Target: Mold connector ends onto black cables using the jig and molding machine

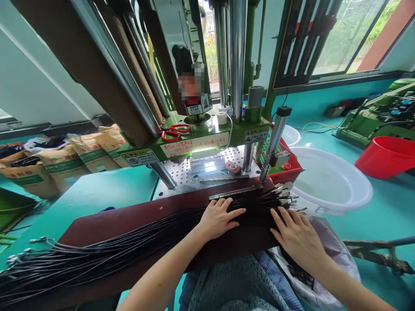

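A long bundle of thin black cables (129,244) lies across the smooth, dark brown surface (103,220), glossy and hair-like, fanning loose toward the left and packed tight at the right. Small metal ends (287,195) bristle at the right tip. The left hand (215,219) rests flat on the packed part, fingers spread and gripping nothing; the right hand (296,231) lies palm-down near the metal ends, its fingers parted and bent slightly over the cables' near edge, also without a grip.

Behind, a narrow metal strip (233,193) lies before a plate (178,172) drilled with round holes.

Containers stand around: a wide white tub (367,190) and a tapered red bucket (372,162) — I cannot tell what either holds — plus paper sacks (92,151), some topped with crumpled black material (27,160).
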Motion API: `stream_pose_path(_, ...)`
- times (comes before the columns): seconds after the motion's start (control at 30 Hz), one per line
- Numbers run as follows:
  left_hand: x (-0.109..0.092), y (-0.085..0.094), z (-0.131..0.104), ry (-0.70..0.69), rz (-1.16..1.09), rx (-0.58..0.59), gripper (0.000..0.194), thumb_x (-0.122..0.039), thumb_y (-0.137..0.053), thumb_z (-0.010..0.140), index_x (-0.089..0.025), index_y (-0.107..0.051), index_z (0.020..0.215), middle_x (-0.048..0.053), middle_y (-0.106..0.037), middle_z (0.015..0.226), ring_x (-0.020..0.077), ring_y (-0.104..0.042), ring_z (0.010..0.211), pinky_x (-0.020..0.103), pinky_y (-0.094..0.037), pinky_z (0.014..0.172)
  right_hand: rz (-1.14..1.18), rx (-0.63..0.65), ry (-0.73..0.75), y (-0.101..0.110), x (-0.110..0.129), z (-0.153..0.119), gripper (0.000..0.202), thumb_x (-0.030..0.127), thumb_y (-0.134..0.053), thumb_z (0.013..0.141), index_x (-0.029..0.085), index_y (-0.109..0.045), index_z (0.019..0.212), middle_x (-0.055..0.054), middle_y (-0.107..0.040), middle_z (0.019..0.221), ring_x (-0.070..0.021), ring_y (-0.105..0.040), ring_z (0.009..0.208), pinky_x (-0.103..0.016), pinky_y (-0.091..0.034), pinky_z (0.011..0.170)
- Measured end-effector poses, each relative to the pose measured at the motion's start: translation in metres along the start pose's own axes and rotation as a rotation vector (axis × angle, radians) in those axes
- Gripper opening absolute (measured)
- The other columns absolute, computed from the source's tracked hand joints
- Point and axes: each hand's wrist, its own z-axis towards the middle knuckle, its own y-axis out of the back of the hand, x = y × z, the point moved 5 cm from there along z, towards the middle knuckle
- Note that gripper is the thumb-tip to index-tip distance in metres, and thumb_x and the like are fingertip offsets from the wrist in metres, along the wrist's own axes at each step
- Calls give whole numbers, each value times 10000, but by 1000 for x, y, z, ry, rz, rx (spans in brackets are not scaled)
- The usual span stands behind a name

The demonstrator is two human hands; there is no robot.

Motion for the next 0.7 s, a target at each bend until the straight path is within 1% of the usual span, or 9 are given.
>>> stream_pose_path(0.1, 4, 2, 3, 30, -85, -25, 491, -530, -350, 848, -397, -322, 1319, 46, -475, 1234, 211, -477, 1054, 365, -384, 859, 34, -81, -65, 0, -1, 7, 429, 297, -437, 865, 132, -492, 1257, -189, -426, 1308, -356, -389, 1171, -509, -304, 958)
stream_pose_path(0.17, 8, 1, 5, 91, -142, -54, 452, -437, -341, 886, -307, -341, 1319, 45, -532, 1169, 184, -493, 1042, 332, -392, 860, 65, -121, -79, -5, 0, 18, 461, 335, -411, 876, 116, -462, 1279, -191, -365, 1358, -341, -316, 1242, -490, -265, 1002)
stream_pose_path(0.23, 13, -3, 7, 155, -146, -85, 385, -357, -359, 896, -247, -409, 1261, 48, -576, 1090, 177, -513, 1008, 319, -407, 838, 84, -122, -67, -15, 5, 22, 512, 392, -393, 875, 89, -446, 1284, -215, -363, 1352, -346, -296, 1257, -485, -270, 1001)
stream_pose_path(0.3, 17, -8, 8, 208, -102, -107, 320, -352, -410, 877, -230, -487, 1163, 53, -594, 1018, 192, -530, 952, 331, -425, 796, 97, -119, -54, -23, 10, 15, 571, 453, -377, 861, 78, -432, 1288, -238, -369, 1337, -370, -276, 1263, -510, -267, 993)
stream_pose_path(0.4, 20, -14, 9, 256, -50, -123, 280, -392, -465, 844, -221, -536, 1054, 50, -591, 930, 203, -537, 871, 339, -444, 737, 127, -140, -51, -31, 15, -6, 636, 513, -330, 849, 112, -345, 1343, -227, -281, 1396, -379, -197, 1295, -545, -232, 997)
stream_pose_path(0.47, 21, -17, 11, 266, -41, -130, 255, -390, -469, 842, -217, -545, 1013, 46, -582, 899, 202, -533, 849, 340, -449, 725, 142, -153, -65, -35, 15, -10, 646, 534, -290, 852, 143, -299, 1365, -204, -239, 1423, -368, -168, 1307, -553, -219, 998)
stream_pose_path(0.53, 22, -17, 13, 268, -49, -135, 228, -369, -453, 854, -215, -550, 990, 44, -575, 890, 199, -528, 850, 338, -450, 730, 140, -153, -86, -38, 12, -1, 636, 541, -263, 857, 149, -323, 1354, -199, -257, 1416, -360, -159, 1311, -555, -215, 994)
stream_pose_path(0.6, 24, -16, 14, 265, -82, -135, 222, -346, -426, 870, -211, -551, 995, 47, -573, 903, 194, -522, 870, 331, -450, 751, 128, -136, -109, -43, 8, 15, 627, 539, -263, 858, 136, -381, 1323, -208, -299, 1391, -359, -158, 1311, -556, -206, 991)
stream_pose_path(0.7, 29, -10, 7, 254, -151, -126, 239, -321, -419, 877, -199, -546, 1038, 55, -573, 974, 177, -518, 911, 307, -442, 787, 110, -98, -107, -47, 4, 32, 622, 532, -294, 853, 127, -407, 1312, -208, -326, 1376, -352, -166, 1309, -548, -191, 997)
